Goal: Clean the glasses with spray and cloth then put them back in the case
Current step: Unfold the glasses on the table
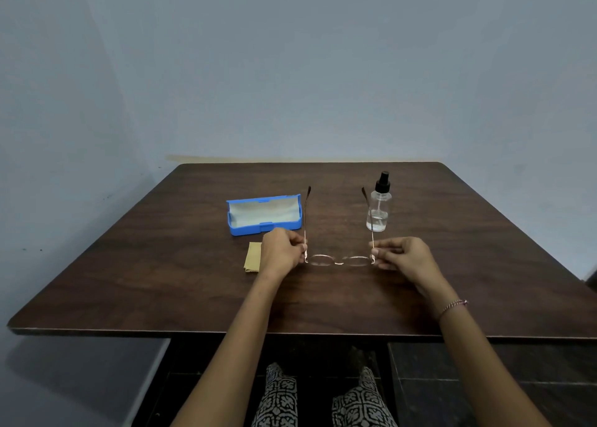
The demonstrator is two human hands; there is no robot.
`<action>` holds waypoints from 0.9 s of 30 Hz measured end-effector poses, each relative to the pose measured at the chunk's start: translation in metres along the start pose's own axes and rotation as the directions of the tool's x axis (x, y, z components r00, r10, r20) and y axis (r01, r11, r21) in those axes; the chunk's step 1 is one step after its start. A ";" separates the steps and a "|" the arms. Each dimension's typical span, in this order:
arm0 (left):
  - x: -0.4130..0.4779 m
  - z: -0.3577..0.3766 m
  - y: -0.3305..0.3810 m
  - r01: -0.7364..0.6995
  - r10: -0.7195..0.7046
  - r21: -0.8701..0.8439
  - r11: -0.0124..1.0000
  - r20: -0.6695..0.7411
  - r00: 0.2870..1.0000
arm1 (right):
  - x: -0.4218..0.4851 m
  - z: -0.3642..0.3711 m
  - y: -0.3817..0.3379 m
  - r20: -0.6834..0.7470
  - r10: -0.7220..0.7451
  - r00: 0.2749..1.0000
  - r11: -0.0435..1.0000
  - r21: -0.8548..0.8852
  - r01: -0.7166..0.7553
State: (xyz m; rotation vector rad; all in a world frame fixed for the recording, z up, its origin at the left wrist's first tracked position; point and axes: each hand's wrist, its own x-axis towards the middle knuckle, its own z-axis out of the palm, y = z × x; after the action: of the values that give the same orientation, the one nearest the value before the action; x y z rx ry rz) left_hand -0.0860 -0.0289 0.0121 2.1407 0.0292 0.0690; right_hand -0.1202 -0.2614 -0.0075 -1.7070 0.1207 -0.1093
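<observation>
We hold the glasses [339,262] unfolded, temples pointing away, between both grips. Left grip [280,253] pinches one hinge and right grip [404,256] pinches the other, fingers curled. The open blue case [263,215] lies just beyond the left grip, with the cloth [252,257] at its outer side. The spray bottle [378,207] stands beyond the right grip on the surface [323,304].

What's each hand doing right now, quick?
Left hand: closed, pinching the glasses at their left end.
Right hand: closed, pinching the glasses at their right end.
</observation>
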 end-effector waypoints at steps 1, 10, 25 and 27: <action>-0.001 0.000 0.000 0.014 -0.014 0.017 1.000 0.008 1.000 | -0.001 0.000 0.000 0.008 0.016 1.000 1.000 -0.005 -0.016; 0.004 0.003 0.005 0.073 -0.080 0.082 0.994 0.087 0.993 | 0.002 0.000 -0.009 0.014 0.126 0.992 0.987 -0.104 -0.124; 0.012 0.007 0.011 0.183 -0.186 0.038 0.982 0.094 0.978 | 0.019 -0.001 -0.006 -0.044 0.179 0.983 0.968 -0.168 -0.184; 0.011 0.006 0.011 0.182 -0.183 0.022 0.983 0.092 0.979 | 0.021 -0.001 -0.004 -0.058 0.174 0.983 0.967 -0.179 -0.182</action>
State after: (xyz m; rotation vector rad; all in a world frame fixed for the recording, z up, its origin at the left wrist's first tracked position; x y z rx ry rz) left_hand -0.0746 -0.0395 0.0183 2.1427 0.1718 -0.1390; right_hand -0.0990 -0.2646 -0.0034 -1.8701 0.3239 0.0002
